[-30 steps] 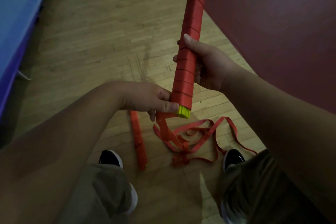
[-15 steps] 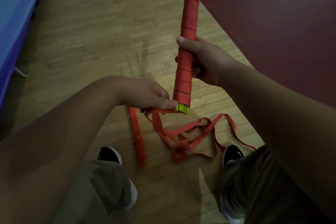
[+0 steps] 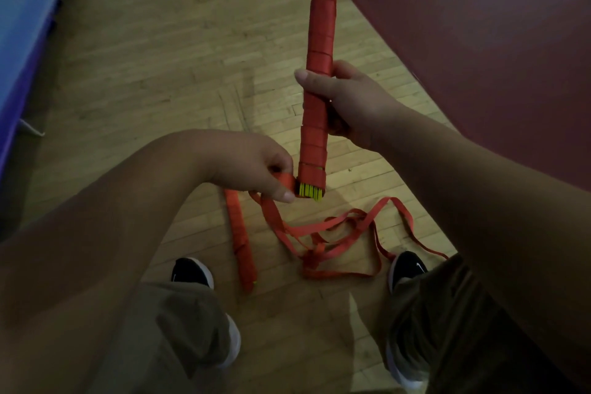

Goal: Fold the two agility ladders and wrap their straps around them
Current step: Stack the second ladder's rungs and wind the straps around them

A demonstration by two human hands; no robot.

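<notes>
A folded agility ladder (image 3: pixel 320 41), a long bundle of yellow rungs wound in red strap, stands nearly upright before me. My right hand (image 3: pixel 348 102) grips it around the lower part. Its yellow rung ends (image 3: pixel 310 191) show at the bottom. My left hand (image 3: pixel 271 176) pinches the red strap right beside that lower end. The loose strap (image 3: pixel 335 233) trails down from there and lies tangled on the wooden floor between my shoes. A second wrapped ladder bundle (image 3: pixel 240 240) lies flat on the floor by my left foot.
A dark red padded wall (image 3: pixel 479 41) rises on the right. A blue mat (image 3: pixel 22 9) edges the left side. My black shoes (image 3: pixel 192 272) stand on the wood floor (image 3: pixel 160 57) on either side of the strap pile.
My left hand has carried the strap a little around the bottom end of the bundle, and the loose strap on the floor has shifted slightly. My right hand keeps its grip.
</notes>
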